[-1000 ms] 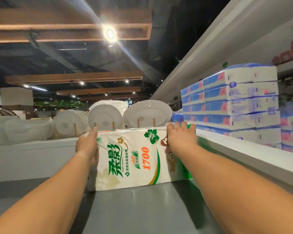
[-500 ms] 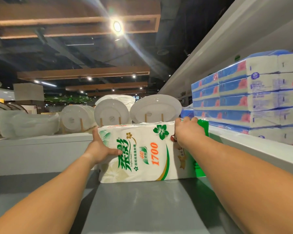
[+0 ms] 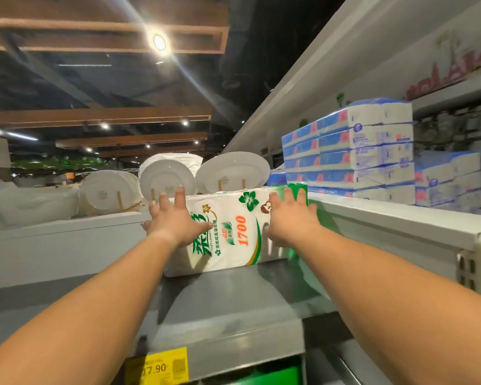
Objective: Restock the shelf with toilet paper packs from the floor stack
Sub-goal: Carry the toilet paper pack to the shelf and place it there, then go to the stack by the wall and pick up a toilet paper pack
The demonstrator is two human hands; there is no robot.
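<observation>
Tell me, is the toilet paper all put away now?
One toilet paper pack already stands on the grey shelf. The left hand and right hand press flat against its front. The floor stack is out of view, so I cannot tell how many remain.

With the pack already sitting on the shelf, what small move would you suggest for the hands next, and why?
Probably a short push straight back. Both the left hand and the right hand lie with straight fingers against the front of the toilet paper pack, which stands on the grey shelf with bare shelf in front of it, so it likely should sit deeper.
</observation>
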